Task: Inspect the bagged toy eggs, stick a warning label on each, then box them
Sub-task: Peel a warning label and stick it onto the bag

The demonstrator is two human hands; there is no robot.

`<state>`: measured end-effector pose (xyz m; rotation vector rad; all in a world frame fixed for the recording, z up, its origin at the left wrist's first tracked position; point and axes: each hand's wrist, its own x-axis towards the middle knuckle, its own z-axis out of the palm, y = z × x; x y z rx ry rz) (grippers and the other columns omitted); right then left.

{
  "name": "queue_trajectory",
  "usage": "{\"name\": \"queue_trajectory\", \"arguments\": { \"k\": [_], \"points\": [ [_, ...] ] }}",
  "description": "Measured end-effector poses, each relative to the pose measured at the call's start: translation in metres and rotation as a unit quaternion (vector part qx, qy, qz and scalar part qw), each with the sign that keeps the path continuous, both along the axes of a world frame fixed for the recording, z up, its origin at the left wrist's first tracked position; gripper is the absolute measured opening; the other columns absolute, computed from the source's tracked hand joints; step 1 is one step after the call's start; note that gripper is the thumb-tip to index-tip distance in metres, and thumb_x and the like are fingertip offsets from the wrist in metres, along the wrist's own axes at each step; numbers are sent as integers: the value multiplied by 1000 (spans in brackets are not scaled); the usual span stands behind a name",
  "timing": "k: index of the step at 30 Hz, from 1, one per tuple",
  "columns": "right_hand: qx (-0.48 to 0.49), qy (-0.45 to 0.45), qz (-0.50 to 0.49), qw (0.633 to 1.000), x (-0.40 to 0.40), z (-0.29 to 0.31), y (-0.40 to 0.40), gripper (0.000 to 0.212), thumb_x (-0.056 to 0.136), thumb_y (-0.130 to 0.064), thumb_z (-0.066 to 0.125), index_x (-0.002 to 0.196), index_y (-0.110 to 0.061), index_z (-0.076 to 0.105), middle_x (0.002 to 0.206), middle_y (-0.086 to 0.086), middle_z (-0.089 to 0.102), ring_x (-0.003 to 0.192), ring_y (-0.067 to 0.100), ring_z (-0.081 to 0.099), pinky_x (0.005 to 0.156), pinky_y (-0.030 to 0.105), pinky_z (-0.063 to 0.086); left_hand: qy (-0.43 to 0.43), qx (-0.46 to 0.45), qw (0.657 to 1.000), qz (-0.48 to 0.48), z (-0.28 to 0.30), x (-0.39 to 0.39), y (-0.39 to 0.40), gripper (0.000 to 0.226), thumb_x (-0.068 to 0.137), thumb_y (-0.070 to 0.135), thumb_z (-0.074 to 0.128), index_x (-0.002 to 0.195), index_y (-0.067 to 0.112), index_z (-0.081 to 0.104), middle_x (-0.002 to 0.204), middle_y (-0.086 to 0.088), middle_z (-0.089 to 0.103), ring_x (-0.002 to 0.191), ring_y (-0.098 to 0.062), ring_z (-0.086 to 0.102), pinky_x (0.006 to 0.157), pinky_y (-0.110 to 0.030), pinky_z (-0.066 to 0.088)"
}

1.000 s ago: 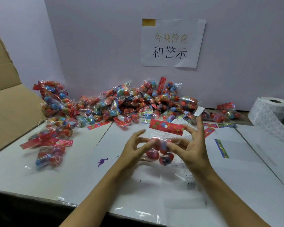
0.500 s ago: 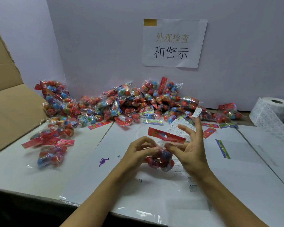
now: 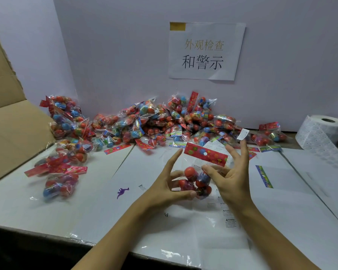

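A clear bag of red toy eggs (image 3: 191,181) with a red header card (image 3: 206,155) is held up between both hands over the table's middle. My left hand (image 3: 164,186) grips the eggs from the left, thumb under them and index finger pointing up. From the right, my right hand (image 3: 232,178) pinches the bag with thumb and fingers just below the header. A small white warning label (image 3: 243,134) sticks to its raised index fingertip. A big pile of bagged eggs (image 3: 164,123) lies along the back wall.
An open cardboard box (image 3: 8,123) stands at the left, with a few bagged eggs (image 3: 61,172) beside it. A roll of white labels (image 3: 324,129) sits at the far right. Flat white plastic sheets (image 3: 281,191) cover the table. A paper sign (image 3: 205,51) hangs on the wall.
The bag has been turned in my hands and its red header now stands higher. My left index finger has straightened upward. The label stays on my right fingertip.
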<state>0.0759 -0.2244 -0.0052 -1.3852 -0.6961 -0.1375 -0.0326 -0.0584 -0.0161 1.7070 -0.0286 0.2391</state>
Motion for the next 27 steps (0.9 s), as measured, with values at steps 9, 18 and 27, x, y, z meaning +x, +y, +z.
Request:
{"name": "queue_trajectory", "arguments": {
  "k": [9,18,27],
  "points": [
    [23,39,-41,998,4,0,1,88,82,-23,80,141,-54,22,143,-14,40,109,-13,60,80,8,52,-7,40,999,16,-1,3,2,69,85,22,83,140,52,55,140,10,62,126,-15,63,103,-33,54],
    [27,48,-84,995,10,0,-4,12,95,-18,69,103,-27,67,125,-6,56,108,3,64,68,18,57,-76,1,990,120,1,3,3,60,77,2,87,124,35,69,131,8,65,107,-6,70,82,-20,57],
    [-94,18,14,995,-3,0,0,13,88,-12,75,78,-20,75,127,-12,55,124,5,54,91,29,52,-116,-27,983,142,3,3,0,62,74,3,90,125,29,67,128,-3,67,105,-21,73,85,-26,59]
  ]
}}
